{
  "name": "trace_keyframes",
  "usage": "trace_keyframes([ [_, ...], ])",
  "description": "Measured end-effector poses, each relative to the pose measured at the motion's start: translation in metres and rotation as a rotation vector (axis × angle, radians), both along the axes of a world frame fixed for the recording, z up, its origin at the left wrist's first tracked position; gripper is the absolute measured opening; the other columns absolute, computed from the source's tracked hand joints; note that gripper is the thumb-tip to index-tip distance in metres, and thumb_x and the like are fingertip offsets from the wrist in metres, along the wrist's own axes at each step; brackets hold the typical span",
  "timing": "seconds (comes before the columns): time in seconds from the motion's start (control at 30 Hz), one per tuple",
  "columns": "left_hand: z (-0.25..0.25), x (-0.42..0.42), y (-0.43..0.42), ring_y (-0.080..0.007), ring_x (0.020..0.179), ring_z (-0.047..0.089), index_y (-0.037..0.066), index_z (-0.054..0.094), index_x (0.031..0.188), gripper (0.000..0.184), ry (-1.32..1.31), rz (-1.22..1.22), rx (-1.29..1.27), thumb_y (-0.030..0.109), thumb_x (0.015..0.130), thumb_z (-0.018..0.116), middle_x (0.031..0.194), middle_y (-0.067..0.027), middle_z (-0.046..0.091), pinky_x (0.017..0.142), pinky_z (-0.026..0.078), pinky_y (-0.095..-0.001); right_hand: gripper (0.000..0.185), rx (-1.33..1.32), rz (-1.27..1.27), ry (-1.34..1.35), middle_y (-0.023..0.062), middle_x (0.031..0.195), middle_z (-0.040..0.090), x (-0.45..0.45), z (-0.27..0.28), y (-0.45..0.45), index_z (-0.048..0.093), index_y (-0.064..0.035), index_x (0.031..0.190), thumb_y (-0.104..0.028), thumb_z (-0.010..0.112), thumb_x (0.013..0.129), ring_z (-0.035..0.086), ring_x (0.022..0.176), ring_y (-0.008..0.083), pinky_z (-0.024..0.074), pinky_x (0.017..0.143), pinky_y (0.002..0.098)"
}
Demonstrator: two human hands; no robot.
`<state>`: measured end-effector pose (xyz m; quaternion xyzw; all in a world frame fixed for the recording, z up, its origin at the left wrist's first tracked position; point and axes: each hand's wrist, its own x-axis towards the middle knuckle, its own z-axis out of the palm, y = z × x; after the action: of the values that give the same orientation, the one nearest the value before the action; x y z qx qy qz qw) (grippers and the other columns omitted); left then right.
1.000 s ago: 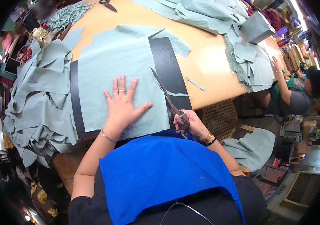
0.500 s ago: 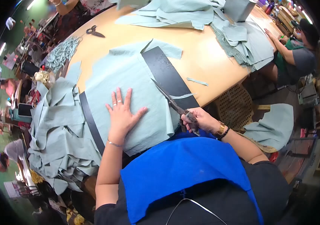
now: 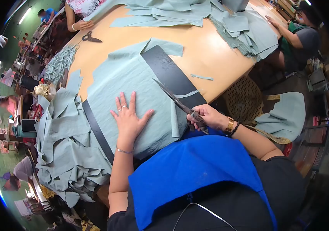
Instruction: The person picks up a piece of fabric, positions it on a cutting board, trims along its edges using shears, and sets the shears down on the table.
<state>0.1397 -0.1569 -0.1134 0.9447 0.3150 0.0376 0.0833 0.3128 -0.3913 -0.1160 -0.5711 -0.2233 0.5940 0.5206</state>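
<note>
Fingers of your left hand [image 3: 129, 122] lie spread wide, palm down on a broad sheet of pale green cloth [image 3: 114, 82], gripping nothing. Your right hand [image 3: 207, 116] is curled round the wrapped handles of long dark metal scissors [image 3: 172, 95]; their blades look nearly together, slanting over the cloth near its right edge, where a flap is turned up. Compared with half a second ago, your left palm keeps its place on the cloth and the scissors hold much the same slant. Across the table, a co-worker's hand [image 3: 82, 25], then near the top of the view, now sits lower, at the table's edge beside a second, shorter pair of scissors [image 3: 91, 37].

Your cloth lies on a flat black board [image 3: 168, 67], bare along both sides, over a tan table [image 3: 222, 61]. One narrow green strip [image 3: 201, 77] lies right of the board. Loose green pieces [image 3: 64, 134] heap at your left. To your right stands a woven cane chair [image 3: 245, 100]; farther off is a person in grey [image 3: 307, 41].
</note>
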Motion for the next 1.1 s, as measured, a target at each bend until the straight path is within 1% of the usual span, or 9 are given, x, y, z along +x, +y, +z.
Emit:
trace_keyframes([
  [0.17, -0.001, -0.001, -0.001, -0.0395, 0.143, 0.010, 0.021, 0.029, 0.148, 0.091, 0.000, 0.001, 0.003, 0.067, 0.077, 0.059, 0.155, -0.0205, 0.013, 0.104, 0.011, -0.0705, 0.028, -0.019, 0.008, -0.049, -0.0023, 0.066, 0.057, -0.002, 0.002, -0.001, 0.062, -0.0063, 0.081, -0.033, 0.069, 0.088, 0.054, 0.058, 0.0043, 0.0447, 0.051, 0.0201],
  [0.37, 0.000, -0.002, -0.001, -0.0400, 0.143, 0.010, 0.020, 0.029, 0.148, 0.091, 0.000, 0.003, 0.000, 0.068, 0.076, 0.059, 0.156, -0.0204, 0.012, 0.104, 0.011, -0.0707, 0.027, 0.013, -0.021, -0.003, -0.0039, 0.070, 0.057, -0.005, 0.010, -0.009, 0.062, -0.0064, 0.080, -0.031, 0.069, 0.088, 0.055, 0.060, 0.0038, 0.0469, 0.053, 0.0209],
  [0.47, 0.000, -0.002, -0.003, -0.0404, 0.143, 0.011, 0.020, 0.029, 0.148, 0.092, -0.002, -0.002, 0.000, 0.068, 0.076, 0.059, 0.155, -0.0207, 0.013, 0.104, 0.011, -0.0708, 0.028, -0.007, 0.012, -0.005, -0.0036, 0.071, 0.057, -0.001, 0.013, -0.008, 0.061, -0.0067, 0.079, -0.032, 0.069, 0.088, 0.055, 0.060, 0.0040, 0.0464, 0.053, 0.0210],
  [0.67, 0.001, -0.004, -0.011, -0.0411, 0.143, 0.011, 0.018, 0.029, 0.148, 0.093, 0.002, -0.015, -0.006, 0.068, 0.076, 0.059, 0.155, -0.0217, 0.013, 0.104, 0.011, -0.0709, 0.031, -0.045, -0.058, 0.023, -0.0027, 0.067, 0.056, -0.003, 0.005, 0.006, 0.059, -0.0073, 0.076, -0.034, 0.068, 0.088, 0.055, 0.058, 0.0049, 0.0453, 0.051, 0.0211],
  [0.87, 0.002, -0.005, -0.014, -0.0411, 0.143, 0.011, 0.018, 0.031, 0.148, 0.093, -0.015, -0.007, -0.021, 0.068, 0.075, 0.060, 0.155, -0.0224, 0.013, 0.104, 0.011, -0.0707, 0.029, -0.011, -0.017, -0.035, -0.0027, 0.068, 0.056, -0.003, 0.003, -0.007, 0.060, -0.0078, 0.077, -0.033, 0.067, 0.089, 0.055, 0.058, 0.0051, 0.0456, 0.052, 0.0212],
  [1.1, 0.004, -0.009, -0.027, -0.0412, 0.143, 0.011, 0.019, 0.029, 0.148, 0.093, 0.011, -0.017, 0.006, 0.069, 0.075, 0.059, 0.155, -0.0226, 0.014, 0.104, 0.011, -0.0709, 0.027, -0.049, -0.060, 0.008, -0.0035, 0.068, 0.055, -0.003, 0.012, 0.005, 0.061, -0.0082, 0.078, -0.032, 0.066, 0.089, 0.055, 0.058, 0.0047, 0.0466, 0.051, 0.0212],
])
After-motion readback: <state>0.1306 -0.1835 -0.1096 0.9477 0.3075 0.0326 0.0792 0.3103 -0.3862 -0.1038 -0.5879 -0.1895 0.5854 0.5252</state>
